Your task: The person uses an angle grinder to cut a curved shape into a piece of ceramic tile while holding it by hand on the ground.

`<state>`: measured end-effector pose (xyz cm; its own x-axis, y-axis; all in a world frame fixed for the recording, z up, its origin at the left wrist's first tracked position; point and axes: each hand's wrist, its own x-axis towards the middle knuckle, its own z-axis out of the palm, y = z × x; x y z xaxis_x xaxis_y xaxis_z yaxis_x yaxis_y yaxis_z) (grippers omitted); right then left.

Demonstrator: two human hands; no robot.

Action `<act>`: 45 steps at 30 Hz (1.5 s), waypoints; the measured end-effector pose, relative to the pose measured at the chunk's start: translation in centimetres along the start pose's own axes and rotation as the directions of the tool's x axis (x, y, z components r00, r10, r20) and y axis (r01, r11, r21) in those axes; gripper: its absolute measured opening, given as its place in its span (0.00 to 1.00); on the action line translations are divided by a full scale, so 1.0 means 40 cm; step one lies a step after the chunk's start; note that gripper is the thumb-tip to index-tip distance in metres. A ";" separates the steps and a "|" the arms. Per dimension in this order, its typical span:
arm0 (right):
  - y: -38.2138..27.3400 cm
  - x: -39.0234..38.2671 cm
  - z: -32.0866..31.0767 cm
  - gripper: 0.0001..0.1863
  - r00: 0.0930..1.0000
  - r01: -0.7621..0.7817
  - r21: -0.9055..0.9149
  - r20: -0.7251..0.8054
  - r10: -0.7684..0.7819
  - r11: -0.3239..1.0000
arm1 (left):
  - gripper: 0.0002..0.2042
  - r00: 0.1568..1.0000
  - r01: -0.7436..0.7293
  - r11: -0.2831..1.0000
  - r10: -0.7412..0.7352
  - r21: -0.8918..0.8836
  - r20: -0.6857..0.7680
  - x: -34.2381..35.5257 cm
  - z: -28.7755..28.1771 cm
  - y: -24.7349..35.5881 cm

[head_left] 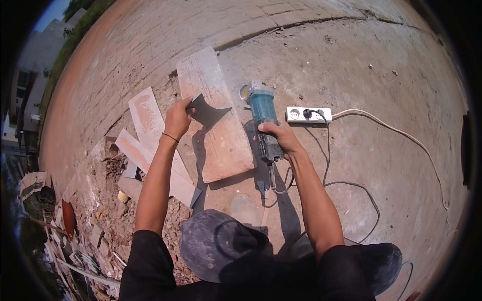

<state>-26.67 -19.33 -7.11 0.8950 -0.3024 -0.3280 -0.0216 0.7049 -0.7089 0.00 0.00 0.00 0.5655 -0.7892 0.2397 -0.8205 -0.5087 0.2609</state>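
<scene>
My left hand grips a dark grey piece of thin tile with a curved cut edge, held above a long, worn, reddish slab on the ground. In my right hand is a teal and black angle grinder, my fingers wrapped round its body, with its disc end pointing away from me just right of the slab. A cord trails from the grinder's rear end.
Tile offcuts and rubble lie at the left. A white power strip with a black plug and pale cable sits to the right. My dusty knees and a boot are below. A building and greenery show at the far left.
</scene>
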 end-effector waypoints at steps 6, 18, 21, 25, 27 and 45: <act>0.017 0.010 0.019 0.16 0.995 -0.045 0.231 -0.075 0.063 0.972 | 0.15 0.997 0.024 0.998 -0.028 0.054 0.078 0.001 -0.039 0.034; 0.023 0.003 0.007 0.21 0.986 0.085 -0.054 -0.141 -0.092 0.995 | 0.10 0.995 -0.056 0.986 0.043 0.160 0.085 -0.022 -0.032 0.071; 0.036 0.020 -0.007 0.19 0.994 0.002 0.036 -0.105 0.002 0.999 | 0.09 0.995 -0.078 0.982 0.066 0.171 0.076 -0.014 -0.029 0.077; 0.006 0.021 -0.004 0.19 0.987 -0.146 -0.028 -0.067 0.144 0.989 | 0.07 0.995 -0.101 0.980 0.095 0.171 0.042 -0.005 -0.024 0.059; -0.002 0.016 0.020 0.20 0.991 -0.115 -0.110 -0.079 0.106 0.987 | 0.06 0.994 -0.107 0.979 0.101 0.174 0.042 -0.002 -0.024 0.050; 0.052 0.109 0.046 0.32 0.999 0.026 -0.612 -0.013 -0.042 0.791 | 0.07 0.990 -0.137 0.963 0.126 0.231 0.062 -0.029 -0.027 0.083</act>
<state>-22.00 -17.99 -8.88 0.8892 -0.3404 -0.3058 -0.2668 0.1571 -0.9509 -3.28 -0.40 1.59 0.4511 -0.8668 0.2126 -0.8873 -0.4612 0.0023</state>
